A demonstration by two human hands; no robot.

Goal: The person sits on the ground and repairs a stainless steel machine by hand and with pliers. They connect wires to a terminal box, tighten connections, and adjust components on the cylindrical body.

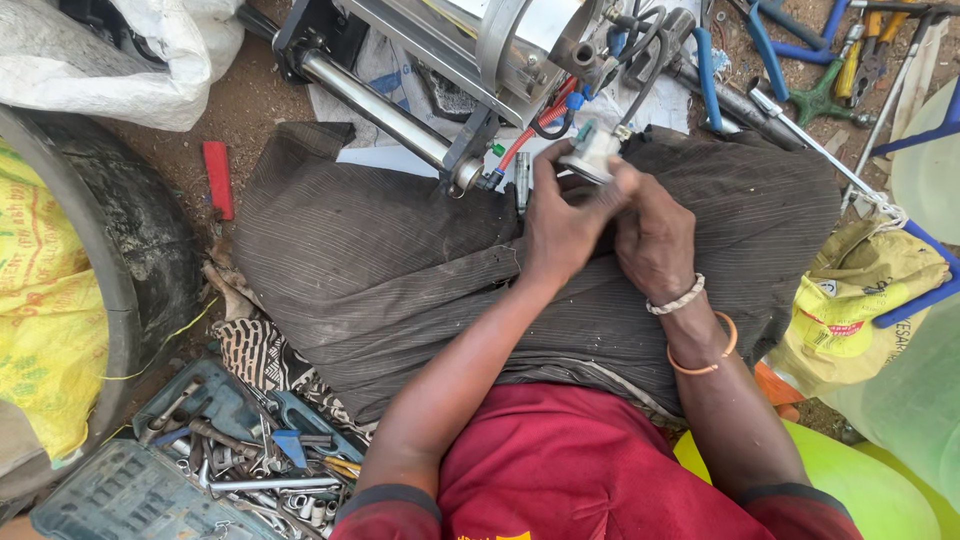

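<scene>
Bare brown ground [250,110] lies under my legs, which a dark striped cloth [380,260] covers. Over my lap both my hands pinch 1 small white part [590,155]: my left hand [562,225] closes on it from the side, and my right hand [655,235] presses it with the thumb. Red and black wires [545,118] run from a metal machine [470,70] just in front. An open toolbox [200,470] with sockets sits at my left.

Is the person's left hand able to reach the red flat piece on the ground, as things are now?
Probably not at once. The left hand is busy on the small white part, together with the right hand. The red flat piece lies far off, though nothing covers it.
</scene>
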